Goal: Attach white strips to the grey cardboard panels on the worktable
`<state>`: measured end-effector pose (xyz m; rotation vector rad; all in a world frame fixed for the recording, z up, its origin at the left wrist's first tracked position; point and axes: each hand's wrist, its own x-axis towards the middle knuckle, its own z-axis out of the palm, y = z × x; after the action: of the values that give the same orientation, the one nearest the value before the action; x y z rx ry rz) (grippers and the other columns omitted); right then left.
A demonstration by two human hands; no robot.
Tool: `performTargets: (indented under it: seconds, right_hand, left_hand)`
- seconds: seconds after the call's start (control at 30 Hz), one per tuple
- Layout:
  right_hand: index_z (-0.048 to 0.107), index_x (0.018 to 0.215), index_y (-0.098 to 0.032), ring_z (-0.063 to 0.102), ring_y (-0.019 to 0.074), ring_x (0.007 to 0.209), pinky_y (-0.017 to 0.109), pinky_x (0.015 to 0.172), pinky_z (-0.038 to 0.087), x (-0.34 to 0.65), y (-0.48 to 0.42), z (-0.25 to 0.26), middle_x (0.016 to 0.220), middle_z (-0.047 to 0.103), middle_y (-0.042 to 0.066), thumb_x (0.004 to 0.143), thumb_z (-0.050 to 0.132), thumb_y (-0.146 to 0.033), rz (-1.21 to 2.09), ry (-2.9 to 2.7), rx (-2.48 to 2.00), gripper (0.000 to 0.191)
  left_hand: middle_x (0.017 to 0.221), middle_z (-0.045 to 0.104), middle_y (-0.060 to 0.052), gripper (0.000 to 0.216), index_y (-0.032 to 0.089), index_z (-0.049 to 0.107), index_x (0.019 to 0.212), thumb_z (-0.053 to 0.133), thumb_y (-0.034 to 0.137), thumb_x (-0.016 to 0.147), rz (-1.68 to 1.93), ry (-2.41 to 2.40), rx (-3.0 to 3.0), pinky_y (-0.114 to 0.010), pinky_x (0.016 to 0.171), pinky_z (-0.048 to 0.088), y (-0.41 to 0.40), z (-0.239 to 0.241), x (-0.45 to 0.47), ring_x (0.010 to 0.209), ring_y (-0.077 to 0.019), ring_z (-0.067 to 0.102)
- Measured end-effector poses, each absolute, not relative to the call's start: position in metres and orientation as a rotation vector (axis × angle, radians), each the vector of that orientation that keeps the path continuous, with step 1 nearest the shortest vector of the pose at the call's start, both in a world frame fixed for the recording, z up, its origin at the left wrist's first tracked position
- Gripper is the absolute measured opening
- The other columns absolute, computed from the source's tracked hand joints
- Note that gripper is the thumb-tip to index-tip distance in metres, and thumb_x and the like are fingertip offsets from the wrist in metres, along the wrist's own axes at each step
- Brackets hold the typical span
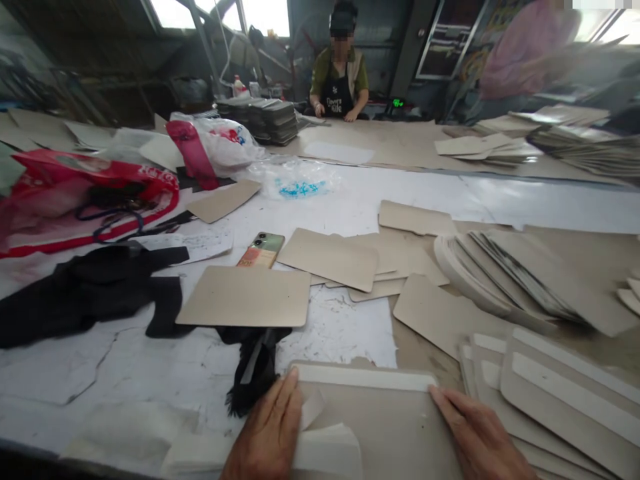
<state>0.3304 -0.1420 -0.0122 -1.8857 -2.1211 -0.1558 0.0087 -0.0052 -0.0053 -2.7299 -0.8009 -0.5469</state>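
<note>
Here you are at the near edge of the surface (345, 333), both hands on one beige panel (393, 433) lying flat right in front of you, a white strip (365, 378) running along its far edge! Your left hand (270, 427) has its fingertips at the far left corner, your right hand (480, 430) its fingertips at the far right one; whether either is pinching the edge or only pressing, you can't tell from here. Thin white pieces (330, 450) lie over the panel's left part, just beside your left hand. Off to your right, look, a fanned pile of panels (575, 393) bearing white strips, and beyond it a slanting row of curved panels (500, 267)! Ahead on your left, a loose panel (250, 297) overlaps a phone (265, 243), with black fabric (100, 287) spreading to its left and a red bag (155, 190) behind. Across from you, a person in a dark apron (340, 97) works beside dark stacks (270, 120).
</note>
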Motion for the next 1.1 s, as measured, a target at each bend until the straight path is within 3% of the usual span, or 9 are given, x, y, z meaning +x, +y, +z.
performTargets:
  seconds: [0.1, 0.2, 0.33, 0.47, 0.63, 0.8, 0.9, 1.0, 1.1]
  right_hand:
    - [0.039, 0.136, -0.018, 0.056, 0.0209, 0.104, 0.029, 0.087, 0.048, 0.334, -0.128, 0.004, 0.111, 0.057, 0.010, 0.091, 0.039, -0.015, -0.145, -2.089, -1.839, 0.045]
    - [0.047, 0.125, -0.016, 0.055, 0.0211, 0.102, 0.032, 0.088, 0.048, 0.329, -0.099, 0.027, 0.107, 0.058, 0.010, 0.092, 0.038, -0.015, -0.130, -1.956, -1.893, 0.034]
    - [0.048, 0.124, -0.012, 0.052, 0.0235, 0.102, 0.038, 0.089, 0.046, 0.309, -0.041, 0.048, 0.108, 0.057, 0.013, 0.095, 0.039, -0.020, -0.123, -1.914, -1.847, 0.032]
    - [0.041, 0.132, -0.004, 0.043, 0.0276, 0.112, 0.044, 0.097, 0.038, 0.284, 0.002, 0.037, 0.118, 0.051, 0.019, 0.095, 0.038, -0.032, -0.106, -1.976, -1.773, 0.046]
    - [0.039, 0.138, -0.016, 0.036, 0.0319, 0.120, 0.052, 0.101, 0.030, 0.268, 0.007, 0.011, 0.130, 0.045, 0.016, 0.090, 0.046, -0.043, -0.040, -2.129, -1.753, 0.056]
    - [0.037, 0.140, -0.014, 0.034, 0.0335, 0.121, 0.053, 0.099, 0.029, 0.253, 0.015, 0.023, 0.132, 0.042, 0.019, 0.092, 0.041, -0.041, -0.043, -2.125, -1.779, 0.055]
    - [0.030, 0.144, -0.018, 0.027, 0.0323, 0.128, 0.052, 0.105, 0.021, 0.233, 0.027, 0.025, 0.139, 0.036, 0.016, 0.093, 0.039, -0.045, 0.034, -2.140, -1.756, 0.058]
    - [0.035, 0.142, -0.024, 0.024, 0.0308, 0.133, 0.051, 0.108, 0.013, 0.216, 0.034, 0.015, 0.141, 0.037, 0.013, 0.093, 0.039, -0.047, 0.134, -2.211, -1.703, 0.054]
    - [0.035, 0.142, -0.025, 0.026, 0.0325, 0.133, 0.053, 0.108, 0.015, 0.203, 0.038, 0.011, 0.142, 0.037, 0.014, 0.091, 0.042, -0.050, 0.094, -2.220, -1.714, 0.057]
  left_hand:
    - [0.129, 0.053, -0.020, 0.039, 0.004, 0.053, 0.115, 0.029, 0.002, 0.085, -0.530, -0.816, -2.748, -0.034, 0.100, 0.042, -0.007, -0.011, 0.008, 0.128, -0.0256, 0.041]
    - [0.132, 0.049, -0.020, 0.043, 0.004, 0.052, 0.118, 0.024, 0.000, 0.085, -0.561, -0.790, -2.762, -0.035, 0.104, 0.036, -0.004, -0.018, 0.006, 0.132, -0.0257, 0.035]
    - [0.130, 0.051, -0.020, 0.040, 0.004, 0.053, 0.117, 0.027, 0.007, 0.086, -0.639, -0.684, -2.766, -0.033, 0.109, 0.030, 0.005, -0.027, 0.002, 0.133, -0.0248, 0.033]
    - [0.130, 0.052, -0.019, 0.042, 0.004, 0.054, 0.116, 0.025, 0.007, 0.086, -0.723, -0.658, -2.753, -0.032, 0.110, 0.026, 0.006, -0.031, 0.002, 0.133, -0.0230, 0.034]
    - [0.131, 0.051, -0.020, 0.043, 0.004, 0.054, 0.116, 0.027, 0.001, 0.083, -0.648, -0.806, -2.786, -0.034, 0.104, 0.034, -0.002, -0.024, 0.006, 0.129, -0.0252, 0.040]
    - [0.129, 0.053, -0.018, 0.039, 0.006, 0.055, 0.116, 0.031, 0.005, 0.085, -0.649, -0.781, -2.747, -0.033, 0.098, 0.041, -0.002, -0.023, 0.007, 0.122, -0.0246, 0.048]
    - [0.130, 0.053, -0.018, 0.039, 0.006, 0.056, 0.116, 0.032, 0.005, 0.085, -0.655, -0.758, -2.699, -0.032, 0.095, 0.043, -0.001, -0.025, 0.008, 0.120, -0.0240, 0.050]
    - [0.127, 0.055, -0.016, 0.037, 0.007, 0.057, 0.113, 0.032, 0.006, 0.086, -0.714, -0.818, -2.656, -0.032, 0.094, 0.043, 0.000, -0.026, 0.009, 0.116, -0.0229, 0.052]
    - [0.117, 0.062, -0.013, 0.037, 0.010, 0.060, 0.105, 0.029, 0.005, 0.087, -0.770, -0.746, -2.637, -0.027, 0.090, 0.044, 0.003, -0.024, 0.010, 0.108, -0.0188, 0.056]
